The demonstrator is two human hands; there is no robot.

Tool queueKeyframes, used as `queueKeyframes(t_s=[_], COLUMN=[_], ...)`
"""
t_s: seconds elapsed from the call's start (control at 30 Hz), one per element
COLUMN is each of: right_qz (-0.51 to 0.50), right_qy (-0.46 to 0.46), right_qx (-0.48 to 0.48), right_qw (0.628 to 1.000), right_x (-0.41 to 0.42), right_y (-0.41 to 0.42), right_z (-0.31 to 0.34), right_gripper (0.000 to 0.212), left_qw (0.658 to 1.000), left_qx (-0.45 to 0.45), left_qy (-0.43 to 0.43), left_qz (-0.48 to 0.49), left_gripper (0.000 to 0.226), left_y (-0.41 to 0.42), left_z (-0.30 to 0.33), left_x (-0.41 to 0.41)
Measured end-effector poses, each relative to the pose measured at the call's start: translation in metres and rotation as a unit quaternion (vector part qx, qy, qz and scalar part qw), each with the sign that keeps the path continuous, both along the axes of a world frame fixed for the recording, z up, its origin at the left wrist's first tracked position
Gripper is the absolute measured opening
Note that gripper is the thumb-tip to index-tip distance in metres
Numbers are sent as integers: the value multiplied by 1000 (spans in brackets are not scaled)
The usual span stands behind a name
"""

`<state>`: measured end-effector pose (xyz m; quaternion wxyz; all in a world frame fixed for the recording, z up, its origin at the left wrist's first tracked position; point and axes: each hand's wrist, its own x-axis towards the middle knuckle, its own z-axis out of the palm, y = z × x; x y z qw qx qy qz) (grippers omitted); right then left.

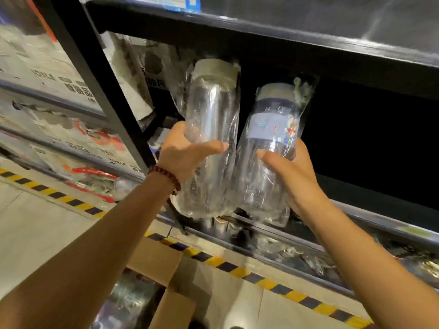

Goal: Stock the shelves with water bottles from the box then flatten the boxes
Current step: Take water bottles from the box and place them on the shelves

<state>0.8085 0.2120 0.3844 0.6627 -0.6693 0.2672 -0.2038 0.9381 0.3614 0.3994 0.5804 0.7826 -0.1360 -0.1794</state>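
While raised, each hand [183, 153] round a bottle [209, 138].

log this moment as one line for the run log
phase: stocking | left hand: grips clear bottle | right hand: grips labelled bottle | both raised at dark shelf opening | box: open, below

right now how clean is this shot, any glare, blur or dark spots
Head view: glare streaks the plastic wrap on the left bottle and the labelled right bottle; the shelf bay behind them is near black; goods at the left edge are smeared by blur; the wide lens bends the shelf lines.
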Motion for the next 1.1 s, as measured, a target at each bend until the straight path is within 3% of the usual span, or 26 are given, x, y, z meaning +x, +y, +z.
queueKeyframes(t_s=[0.1, 0.27, 0.37, 0.53, 0.77, 0.87, 0.93, 1.0, 1.1], right_qz=[-10, -87, -123, -168, -181, -134, -83, -47, -17], right_qy=[18, 52, 68, 52, 36, 67, 70, 49, 21], right_qx=[-22, -17, -11, 0, -8, -53, -89, -100, -59], right_qw=[1000, 995, 990, 984, 983, 987, 990, 993, 998], right_x=[19, 49, 58, 69, 78, 70, 62, 56, 49], right_y=[-15, -24, -26, -27, -30, -28, -28, -29, -32], right_z=[12, 14, 4, -7, -25, -32, -38, -42, -40], right_gripper=[27, 37, 32, 22, 49, 76, 63, 43, 38], left_qw=[1000, 999, 998, 999, 997, 995, 993, 987, 980], left_qx=[7, -9, -14, -23, -64, -52, -64, -84, -112], left_qy=[-22, -53, -65, -38, -47, -79, -99, -135, -159], left_qz=[-16, 5, -1, -2, -5, 1, 1, -14, -34], left_gripper=[48, 87, 102, 77, 77, 66, 59, 66, 80], left_y=[-16, -36, -41, -56, -71, -67, -61, -51, -45], left_z=[11, 10, 4, -4, -22, -39, -49, -55, -57], left_x=[24, 50, 57, 78, 93, 96, 91, 81, 66])
